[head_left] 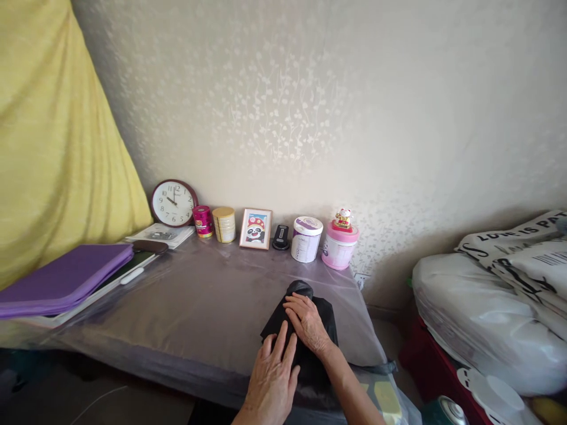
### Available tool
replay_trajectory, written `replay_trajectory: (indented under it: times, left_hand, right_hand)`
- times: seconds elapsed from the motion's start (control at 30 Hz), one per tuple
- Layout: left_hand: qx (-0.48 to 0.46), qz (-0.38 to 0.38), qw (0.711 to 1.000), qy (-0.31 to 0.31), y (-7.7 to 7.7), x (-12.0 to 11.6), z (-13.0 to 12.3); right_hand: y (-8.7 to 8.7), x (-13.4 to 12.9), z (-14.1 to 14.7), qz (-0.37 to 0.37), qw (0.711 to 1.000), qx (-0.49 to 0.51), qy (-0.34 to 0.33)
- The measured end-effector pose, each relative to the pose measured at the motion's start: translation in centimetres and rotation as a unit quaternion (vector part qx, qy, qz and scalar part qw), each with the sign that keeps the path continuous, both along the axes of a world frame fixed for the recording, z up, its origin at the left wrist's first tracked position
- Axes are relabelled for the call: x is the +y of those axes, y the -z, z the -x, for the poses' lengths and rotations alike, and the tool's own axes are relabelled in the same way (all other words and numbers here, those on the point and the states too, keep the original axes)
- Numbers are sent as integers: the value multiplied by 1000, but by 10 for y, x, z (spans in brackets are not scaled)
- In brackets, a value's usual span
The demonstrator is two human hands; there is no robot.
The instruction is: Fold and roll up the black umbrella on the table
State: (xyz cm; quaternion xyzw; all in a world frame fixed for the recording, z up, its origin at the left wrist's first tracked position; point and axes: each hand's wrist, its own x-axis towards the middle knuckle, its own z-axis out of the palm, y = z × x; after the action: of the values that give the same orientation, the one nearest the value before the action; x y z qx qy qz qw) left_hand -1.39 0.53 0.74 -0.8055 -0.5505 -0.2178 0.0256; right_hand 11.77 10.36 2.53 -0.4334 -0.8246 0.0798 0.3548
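A thin, dark black piece of cloth or plastic [325,313] lies partly folded near the front right of the table, with a bunched roll at its far end. I cannot make out exactly what it is. My right hand [309,324] rests flat on its upper part, fingers stretched out to the left. Nearer to me, my left hand [273,375] is spread over its left side, fingers pointing away. Neither hand grips anything visible. My hands and forearms cover part of the black piece.
The table [199,301] has a clear plastic cover. Along the wall stand a clock [174,203], a picture frame [256,229], a white-purple tub [306,239] and a pink tub [339,245]. A purple folder [71,277] lies left; stuffed bags [478,313] are at right.
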Motion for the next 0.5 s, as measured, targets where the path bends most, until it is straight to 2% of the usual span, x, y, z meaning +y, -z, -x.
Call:
replay_trajectory:
  times: [0.27,0.5]
  left_hand:
    - [-14,39,999,-2,7,3,0]
    - [-31,40,999,-3,17,6,-1]
  right_hand:
    - [8,50,-6,20,997,-49,65]
    - [15,81,-10,133,984,-21,116]
